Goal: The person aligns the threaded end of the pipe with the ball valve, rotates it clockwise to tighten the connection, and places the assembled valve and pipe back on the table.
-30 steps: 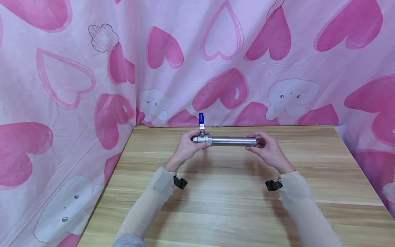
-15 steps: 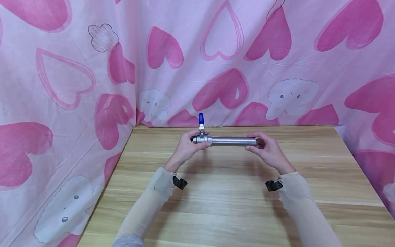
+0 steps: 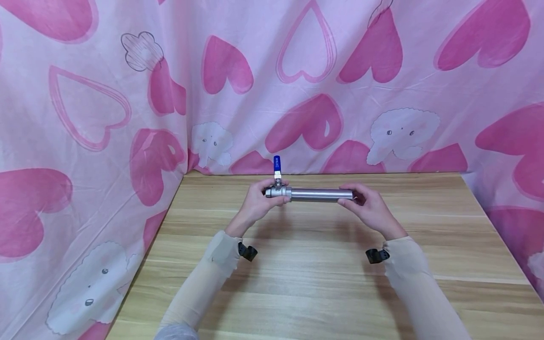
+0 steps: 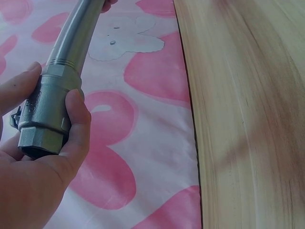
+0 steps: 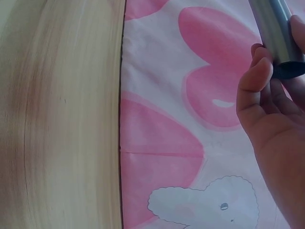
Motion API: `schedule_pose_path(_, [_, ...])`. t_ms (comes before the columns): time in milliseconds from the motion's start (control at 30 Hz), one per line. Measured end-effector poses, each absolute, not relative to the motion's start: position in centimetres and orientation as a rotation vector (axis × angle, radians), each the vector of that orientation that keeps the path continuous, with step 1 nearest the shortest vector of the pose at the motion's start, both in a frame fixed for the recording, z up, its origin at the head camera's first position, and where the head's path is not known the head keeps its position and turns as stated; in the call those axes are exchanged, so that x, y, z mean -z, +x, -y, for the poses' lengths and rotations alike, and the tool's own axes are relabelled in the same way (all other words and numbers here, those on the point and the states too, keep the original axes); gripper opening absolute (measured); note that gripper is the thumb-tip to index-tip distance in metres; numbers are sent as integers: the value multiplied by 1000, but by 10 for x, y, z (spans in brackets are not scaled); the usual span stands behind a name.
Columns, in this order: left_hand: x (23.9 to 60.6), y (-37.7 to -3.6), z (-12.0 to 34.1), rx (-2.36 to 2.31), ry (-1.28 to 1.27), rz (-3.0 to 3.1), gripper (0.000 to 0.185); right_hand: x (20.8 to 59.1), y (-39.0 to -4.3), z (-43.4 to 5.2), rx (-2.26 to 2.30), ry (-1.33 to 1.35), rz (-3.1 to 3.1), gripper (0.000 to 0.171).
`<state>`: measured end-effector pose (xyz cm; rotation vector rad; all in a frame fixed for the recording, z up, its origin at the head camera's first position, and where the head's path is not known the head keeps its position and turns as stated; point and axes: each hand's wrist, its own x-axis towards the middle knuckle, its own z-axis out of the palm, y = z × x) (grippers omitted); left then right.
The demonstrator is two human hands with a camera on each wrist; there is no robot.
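Note:
My left hand [image 3: 259, 200] grips a silver metal ball valve [image 4: 47, 107] between thumb and fingers. The valve's blue lever [image 3: 277, 164] stands up, pointing away from me. Joined to the valve's right side is a straight steel pipe [image 3: 321, 194], held level above the table. At the pipe's other end my right hand [image 3: 369, 207] pinches it with thumb and fingers. From the right wrist view, the pipe's round end [image 5: 288, 69] faces the palm, with fingertips on both sides of the tube.
Below both hands lies a wood-grain table [image 3: 306, 283]. A pink curtain [image 3: 306, 108] with hearts and white cartoon animals hangs behind it and along both sides. Each wrist carries a small black camera, one on the left [image 3: 248, 251] and one on the right [image 3: 377, 256].
The fingers of my right hand have shifted slightly at the pipe's end. The valve, pipe and left hand stay nearly where they were.

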<state>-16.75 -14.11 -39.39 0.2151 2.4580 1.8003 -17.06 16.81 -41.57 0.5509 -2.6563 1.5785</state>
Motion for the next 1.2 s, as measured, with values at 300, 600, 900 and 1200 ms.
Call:
schedule_pose_path(300, [396,-168,142,-1790,227,-2477,37,415,-169,-167,-1566,549,2677,38])
schedule_pose_path(600, [395,-168,141,-1772,235,-2478,43,414,-169,-168,-1563,498,2736,41])
schedule_pose_path(900, [393,-169,141,-1762,200,-2479,38,415,-170,-166,-1611,475,2700,46])
schedule_pose_path(1200, [395,-169,140,-1790,215,-2477,39,414,-169,-163,-1702,520,2605,51])
